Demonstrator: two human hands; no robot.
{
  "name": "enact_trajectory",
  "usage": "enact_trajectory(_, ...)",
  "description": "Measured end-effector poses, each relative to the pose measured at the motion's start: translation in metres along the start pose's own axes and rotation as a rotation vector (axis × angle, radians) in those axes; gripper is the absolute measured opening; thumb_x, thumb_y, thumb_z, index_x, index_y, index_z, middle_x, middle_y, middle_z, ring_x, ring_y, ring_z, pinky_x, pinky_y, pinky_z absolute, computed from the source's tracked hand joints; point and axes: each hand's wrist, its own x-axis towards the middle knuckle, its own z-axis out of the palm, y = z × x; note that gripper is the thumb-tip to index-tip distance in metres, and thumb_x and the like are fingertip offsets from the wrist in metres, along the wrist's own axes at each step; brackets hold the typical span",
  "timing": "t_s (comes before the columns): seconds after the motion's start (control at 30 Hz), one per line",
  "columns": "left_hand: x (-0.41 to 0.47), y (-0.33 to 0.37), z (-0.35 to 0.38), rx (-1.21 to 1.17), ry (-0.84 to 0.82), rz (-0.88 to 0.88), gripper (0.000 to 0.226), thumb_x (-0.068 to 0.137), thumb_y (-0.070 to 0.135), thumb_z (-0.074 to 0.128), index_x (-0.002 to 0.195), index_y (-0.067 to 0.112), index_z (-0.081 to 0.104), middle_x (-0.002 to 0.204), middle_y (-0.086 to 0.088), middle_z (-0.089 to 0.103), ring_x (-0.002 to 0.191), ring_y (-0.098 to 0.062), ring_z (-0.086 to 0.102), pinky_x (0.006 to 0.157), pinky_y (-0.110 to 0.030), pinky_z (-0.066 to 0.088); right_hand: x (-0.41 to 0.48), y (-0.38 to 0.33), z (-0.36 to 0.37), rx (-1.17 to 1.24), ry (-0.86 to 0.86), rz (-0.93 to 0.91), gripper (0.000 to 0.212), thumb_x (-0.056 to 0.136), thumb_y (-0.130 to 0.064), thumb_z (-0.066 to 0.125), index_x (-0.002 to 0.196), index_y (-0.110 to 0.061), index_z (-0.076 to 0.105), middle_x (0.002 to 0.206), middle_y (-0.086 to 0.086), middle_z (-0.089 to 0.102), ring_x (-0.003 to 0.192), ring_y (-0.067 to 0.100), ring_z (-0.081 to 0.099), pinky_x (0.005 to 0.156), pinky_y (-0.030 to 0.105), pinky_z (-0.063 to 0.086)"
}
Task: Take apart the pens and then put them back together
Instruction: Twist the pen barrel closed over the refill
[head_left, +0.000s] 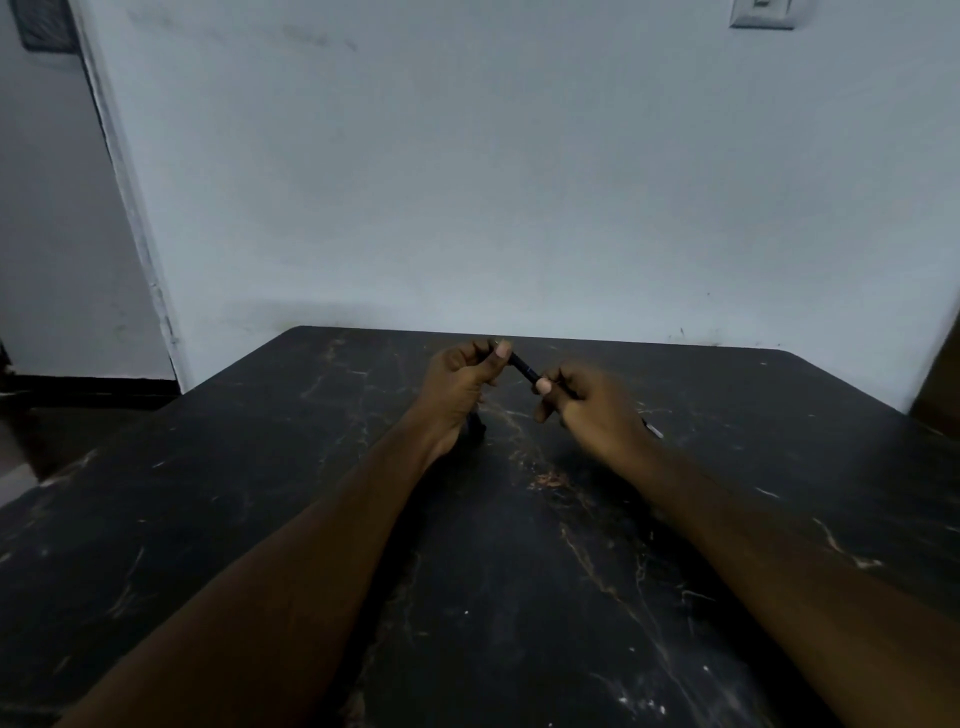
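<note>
1. Over the far middle of the dark, marble-veined surface, both of the person's bare hands meet on a single black pen, raised clear of the top.
2. At the left, the left forearm runs from the lower left corner up and to the right, its wrist low, near the surface.
3. The left hand is curled narrow, the fingers folded in towards the palm. Its thumb points up, nail towards the camera, and presses the upper left end of the pen against the folded fingers.
4. Just below the left wrist a small dark thing shows on the surface; it is too dim to tell what it is.
5. Between the two hands only a short stretch of the pen is bare. It slopes down from upper left to lower right.
6. The right hand is likewise closed narrow, the back of the hand towards the camera. Its fingertips pinch the pen's lower right end, and the rest of the pen is hidden in the grip.
7. Behind the right wrist a slim item with a pale tip pokes out; whether it lies on the surface cannot be told.
8. The right forearm reaches in from the lower right corner, up and to the left.
</note>
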Motion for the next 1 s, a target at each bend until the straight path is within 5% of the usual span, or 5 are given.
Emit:
enact_trajectory(0.23,-0.005,0.004,0.001,-0.049,0.041,-0.002,0.026,0.085,0.034,0.071,0.096,0.011,0.075,0.084,-0.005,0.068,0.065,-0.007,0.055,0.057,-0.023,0.040,0.002,0.006,0.002,-0.006,0.048,-0.035,0.016,0.094,-0.030,0.057,0.086,-0.018,0.063,0.075,-0.007,0.070,0.072,0.013,0.065,0.071,0.038,0.051)
enact_trajectory(0.43,-0.004,0.003,0.002,-0.007,0.047,0.048,0.014,0.085,0.025,0.074,0.083,0.011,0.073,0.056,0.016,0.065,0.054,0.007,0.056,0.050,-0.010,0.042,0.001,0.007,0.002,-0.053,0.057,-0.062,0.010,0.092,-0.030,0.059,0.086,-0.022,0.062,0.077,-0.004,0.071,0.075,0.018,0.066,0.076,0.046,0.053)
enact_trajectory(0.63,-0.002,0.004,0.002,-0.020,0.044,0.030,0.026,0.086,0.025,0.072,0.099,0.002,0.074,0.069,0.010,0.068,0.060,0.010,0.057,0.062,-0.015,0.042,0.000,0.001,0.001,-0.052,0.029,-0.023,0.024,0.094,-0.028,0.055,0.075,-0.018,0.064,0.065,-0.005,0.063,0.062,0.016,0.055,0.066,0.036,0.044)
enact_trajectory(0.83,-0.005,0.008,0.001,0.030,0.048,0.093,0.030,0.090,0.026,0.068,0.103,-0.001,0.073,0.074,0.004,0.066,0.056,0.009,0.055,0.054,-0.009,0.043,0.000,0.000,0.003,-0.040,0.038,-0.013,0.027,0.096,-0.031,0.053,0.076,-0.018,0.065,0.067,-0.007,0.060,0.062,0.011,0.052,0.062,0.032,0.037)
enact_trajectory(1.0,0.003,0.005,-0.012,0.287,0.084,-0.010,0.036,0.094,0.047,0.054,0.106,0.018,0.072,0.100,0.004,0.070,0.086,-0.009,0.059,0.067,-0.021,0.043,0.004,0.012,0.000,-0.084,0.110,0.011,0.016,0.094,-0.034,0.056,0.087,-0.021,0.064,0.084,-0.003,0.069,0.076,0.018,0.062,0.071,0.037,0.048)
